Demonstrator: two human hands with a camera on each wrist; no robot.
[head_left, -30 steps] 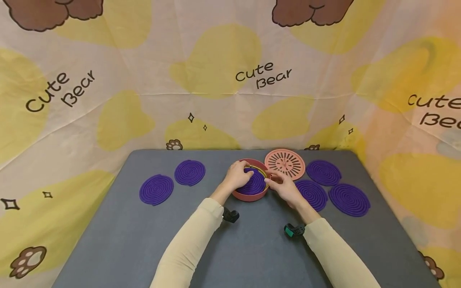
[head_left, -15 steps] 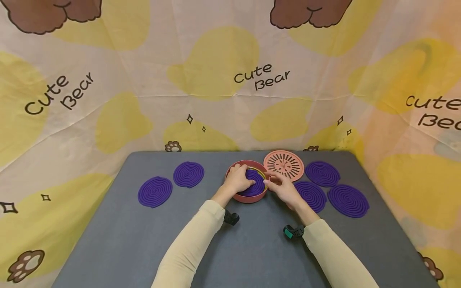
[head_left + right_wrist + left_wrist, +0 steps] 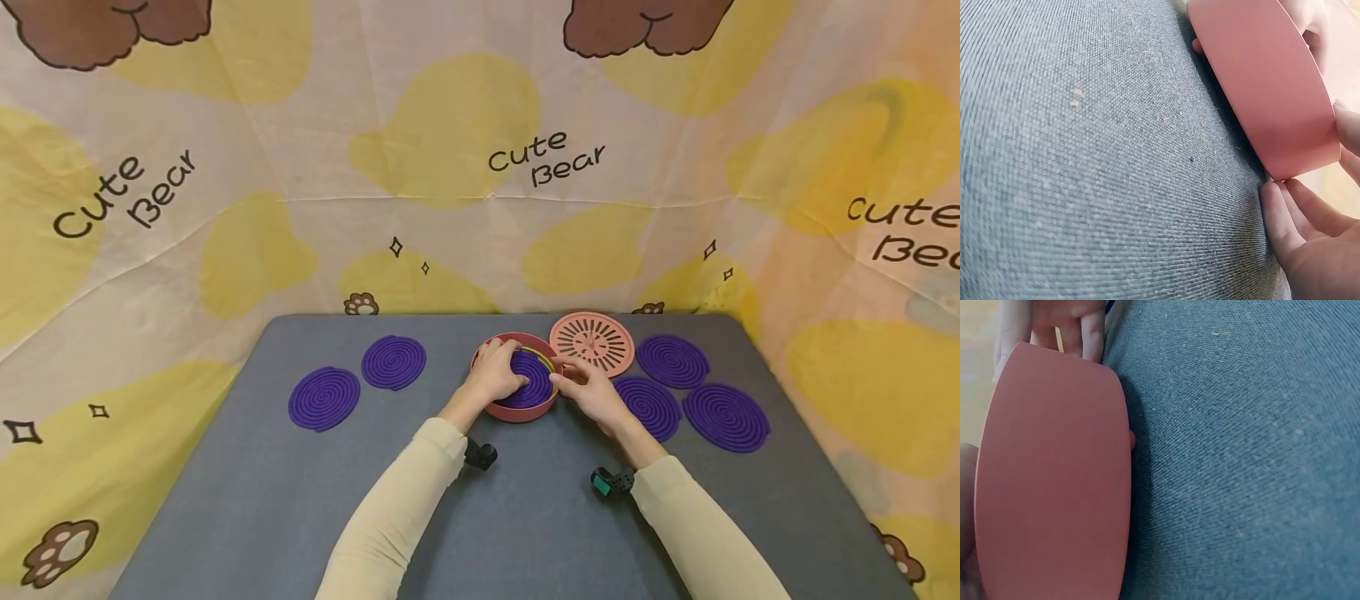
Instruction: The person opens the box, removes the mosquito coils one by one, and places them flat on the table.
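A round pink holder [image 3: 522, 414] stands on the table, with a purple spiral coaster [image 3: 534, 385] inside and a yellow edge [image 3: 548, 357] showing around it. My left hand [image 3: 491, 372] reaches into the holder from the left, its fingers and thumb bent over the coaster; its fingertips are hidden. At the right side, my right hand [image 3: 592, 395] holds the holder's rim, thumb at the top edge. The right wrist view shows its other fingers [image 3: 1282, 215] low against the outer wall [image 3: 1266, 87]. In the left wrist view, the wall [image 3: 1054, 469] hides the inside.
A pink slotted lid [image 3: 576, 340] lies behind the right hand. Two purple spiral coasters, one nearer [image 3: 324, 399] and one farther [image 3: 393, 362], lie to the left. On the right lie three more, including the outermost coaster [image 3: 726, 417]. A patterned cloth hangs behind the grey table [image 3: 536, 533].
My left hand has slid a little left and down over the coaster, its thumb lower than a second ago. The right hand stays at the holder's right rim.
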